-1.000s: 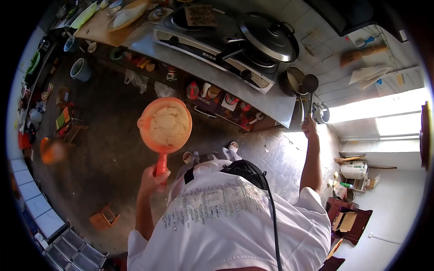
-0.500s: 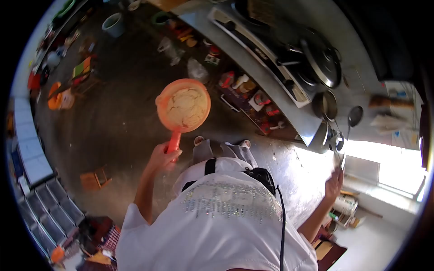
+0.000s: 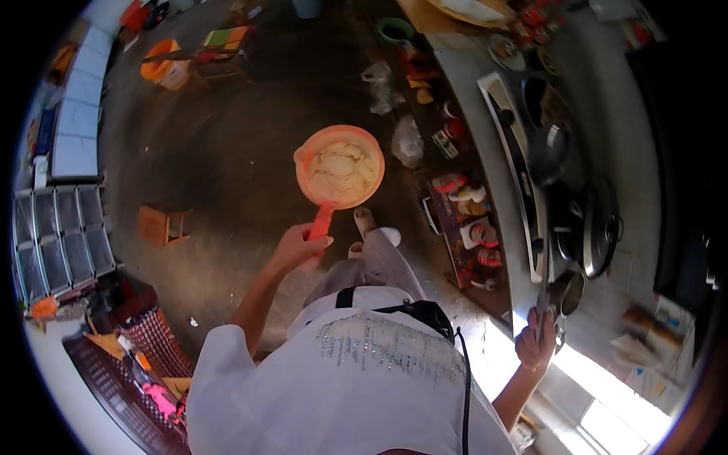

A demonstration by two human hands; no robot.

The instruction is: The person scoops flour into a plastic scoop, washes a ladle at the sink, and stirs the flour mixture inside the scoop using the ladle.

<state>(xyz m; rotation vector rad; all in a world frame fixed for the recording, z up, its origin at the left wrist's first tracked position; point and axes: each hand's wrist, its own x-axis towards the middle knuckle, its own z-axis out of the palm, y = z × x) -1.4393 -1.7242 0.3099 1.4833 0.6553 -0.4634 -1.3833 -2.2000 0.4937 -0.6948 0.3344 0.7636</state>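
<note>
My left hand [image 3: 303, 244] is closed round the red handle of a plastic water dipper [image 3: 324, 220], held out over the floor. Inside its round orange bowl lies a pale, lumpy mass [image 3: 341, 167]; I cannot tell exactly what it is. To the right, my right hand [image 3: 535, 345] grips the long handle of a metal ladle [image 3: 547, 152]. The ladle's dark bowl points away from me, above the stove [image 3: 517, 163]. A lidded pan [image 3: 603, 227] sits just right of the ladle's handle.
The counter [image 3: 474, 72] runs along my right side, with jars and bottles [image 3: 474, 220] on a shelf beneath. A small metal pot [image 3: 569, 292] stands near my right hand. Plastic bags [image 3: 408, 140], a wooden stool [image 3: 161, 225] and an orange bucket [image 3: 167, 68] are on the floor.
My view has turned, and one foot has stepped ahead. The ladle has swung from the counter's near end to above the stove. The dipper stays in my left hand.
</note>
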